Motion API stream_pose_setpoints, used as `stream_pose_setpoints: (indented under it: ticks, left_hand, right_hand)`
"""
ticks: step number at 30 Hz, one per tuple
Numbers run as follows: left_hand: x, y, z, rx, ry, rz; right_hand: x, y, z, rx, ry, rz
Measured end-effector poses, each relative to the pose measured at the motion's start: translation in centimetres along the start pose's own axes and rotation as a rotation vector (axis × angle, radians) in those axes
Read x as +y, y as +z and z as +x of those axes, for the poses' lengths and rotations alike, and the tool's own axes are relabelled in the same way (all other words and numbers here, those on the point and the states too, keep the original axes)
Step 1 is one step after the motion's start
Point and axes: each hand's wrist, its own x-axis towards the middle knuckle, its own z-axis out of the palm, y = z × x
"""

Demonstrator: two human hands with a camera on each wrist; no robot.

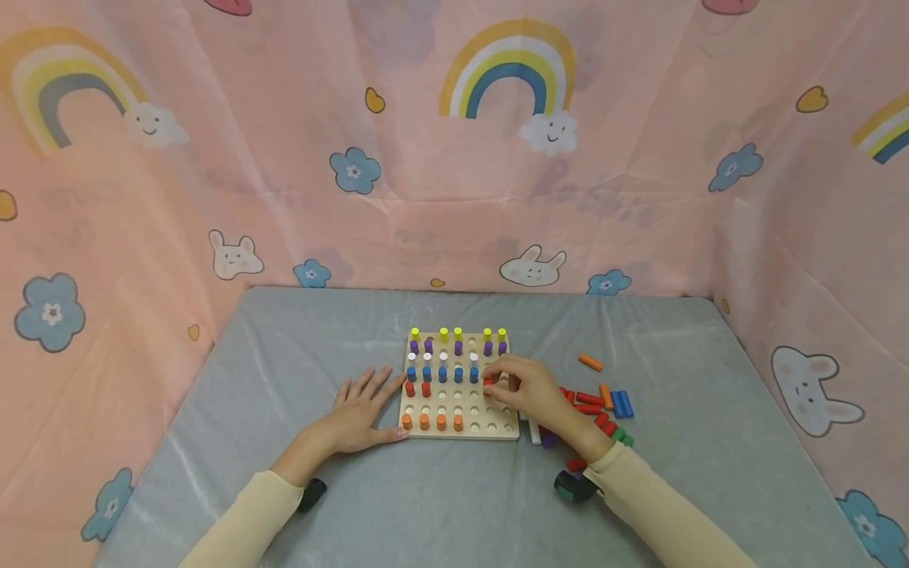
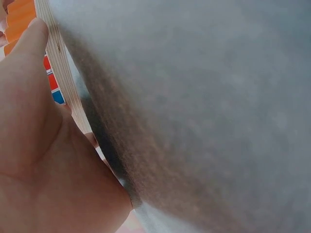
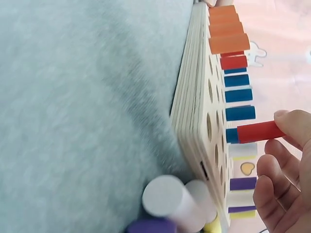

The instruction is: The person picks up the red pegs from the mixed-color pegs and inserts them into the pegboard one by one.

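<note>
A wooden peg board (image 1: pixel 454 435) lies on the table with rows of yellow, purple, white, blue, red and orange pegs standing in its holes. Between thumb and forefinger, my right hand (image 1: pixel 531 393) pinches a red peg (image 3: pixel 257 132). That peg is held over the board's right part, near the blue row, overlapping a blue peg in the right wrist view. Two red pegs (image 1: pixel 426 390) stand at the left of their row. My left hand (image 1: pixel 358 414) lies with fingers spread at the board's left side, its thumb against the front left corner.
Loose red, blue, green, orange, white and purple pegs (image 1: pixel 588 409) are scattered right of the board, partly under my right forearm. One orange peg (image 1: pixel 590 362) lies farther back. The grey cloth-covered table (image 1: pixel 298 331) meets a pink patterned curtain (image 1: pixel 426 229) behind.
</note>
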Motion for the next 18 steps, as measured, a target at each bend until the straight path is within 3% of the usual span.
stream_pose_setpoints:
  ticks: [18]
  left_hand:
    - [-1.0, 1.2, 0.4, 0.038, 0.011, -0.037]
  right_hand:
    - [-1.3, 1.7, 1.8, -0.055, -0.051, -0.031]
